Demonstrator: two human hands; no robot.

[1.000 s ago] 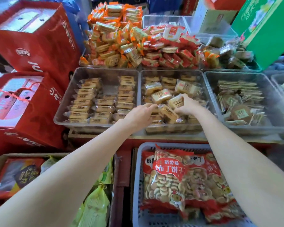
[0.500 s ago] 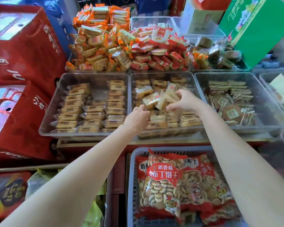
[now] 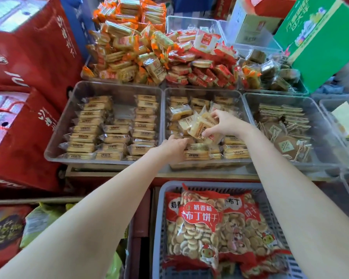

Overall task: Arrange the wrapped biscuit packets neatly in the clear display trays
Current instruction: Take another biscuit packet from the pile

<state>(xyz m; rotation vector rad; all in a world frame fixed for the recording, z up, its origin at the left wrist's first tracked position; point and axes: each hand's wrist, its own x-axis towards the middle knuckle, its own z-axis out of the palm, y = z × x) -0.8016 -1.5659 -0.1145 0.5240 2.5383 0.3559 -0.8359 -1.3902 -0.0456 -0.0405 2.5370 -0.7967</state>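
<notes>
1. The right hand, at frame centre, pinches a clump of packets raised above the middle tray.
2. The left hand reaches over that tray's near edge, fingers curled onto the packets lying there; whether it grips one cannot be told.
3. The left tray, beside it, holds packets in neat rows.
4. The right tray holds flat brown packets.
5. A basket of red bags sits at lower centre.

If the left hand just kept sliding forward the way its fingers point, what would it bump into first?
Most likely the loose biscuit packets that the right hand holds up in the middle tray, though depth is hard to judge; the left hand may pass beneath them.
</notes>
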